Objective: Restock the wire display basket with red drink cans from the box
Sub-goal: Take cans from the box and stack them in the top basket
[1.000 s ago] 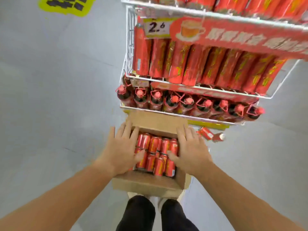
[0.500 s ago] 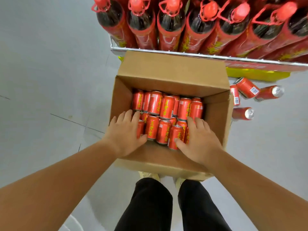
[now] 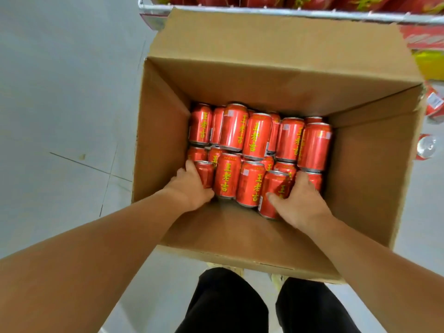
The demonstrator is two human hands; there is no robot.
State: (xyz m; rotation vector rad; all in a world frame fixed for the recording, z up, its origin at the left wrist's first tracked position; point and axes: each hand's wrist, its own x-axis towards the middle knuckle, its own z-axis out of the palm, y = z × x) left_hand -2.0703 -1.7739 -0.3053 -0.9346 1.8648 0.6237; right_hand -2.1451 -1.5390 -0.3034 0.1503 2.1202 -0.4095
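Reaching deeper into box (image 3: 158, 140), left hand (image 3: 192, 187) grip now round left can (image 3: 206, 173), right hand (image 3: 301, 201) grip round right can (image 3: 274, 183)

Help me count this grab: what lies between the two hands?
In the head view, two red cans lie side by side between the left hand, gripping the left-hand can, and the right hand, gripping the right-hand can.

single view | head-worn, faces steeply down | close above box (image 3: 283, 80) | wire shelf (image 3: 288, 11) at top edge, probably cropped
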